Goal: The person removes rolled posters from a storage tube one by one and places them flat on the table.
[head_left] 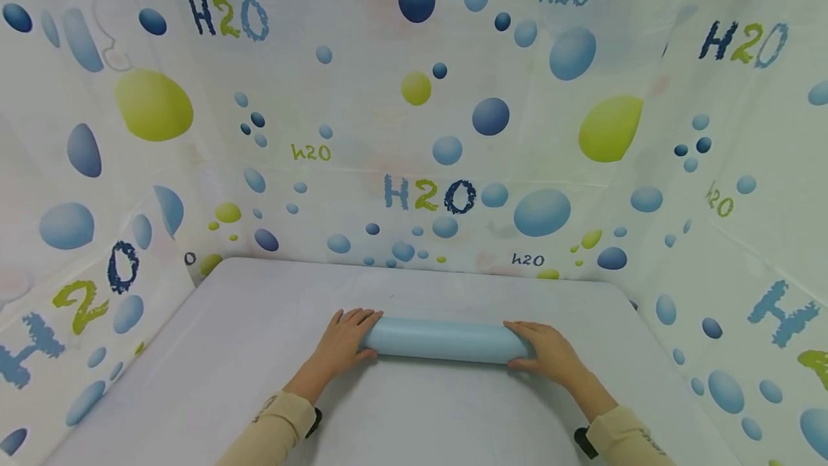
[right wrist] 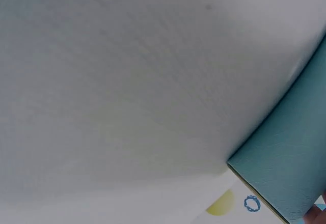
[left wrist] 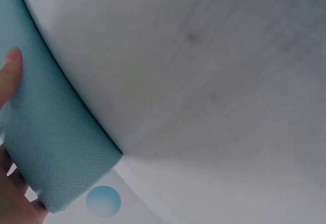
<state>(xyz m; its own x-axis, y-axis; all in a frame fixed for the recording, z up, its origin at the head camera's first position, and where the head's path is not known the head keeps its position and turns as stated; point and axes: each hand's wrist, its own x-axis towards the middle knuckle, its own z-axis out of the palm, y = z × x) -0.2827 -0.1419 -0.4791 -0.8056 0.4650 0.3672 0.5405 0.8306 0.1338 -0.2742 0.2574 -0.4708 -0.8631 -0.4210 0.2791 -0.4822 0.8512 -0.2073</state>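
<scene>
A light blue roll (head_left: 446,341), like a rolled-up mat with a leathery surface, lies crosswise on the white table. At its left end my left hand (head_left: 346,342) grips it, fingers over the top and thumb on the near side. My right hand (head_left: 550,352) holds the other end in the same way. The left wrist view shows the roll's textured side (left wrist: 61,127) with the left thumb (left wrist: 11,74) against it. In the right wrist view, a thin pale edge runs along the end of the roll (right wrist: 285,152), and fingertips (right wrist: 315,216) show at the lower corner.
The white-covered table (head_left: 446,408) extends on all sides of the roll. Behind it and to both sides hang white curtains (head_left: 362,99) printed with blue and green drops and "H2O" lettering. Dark bands (head_left: 585,443) circle both wrists below beige sleeves.
</scene>
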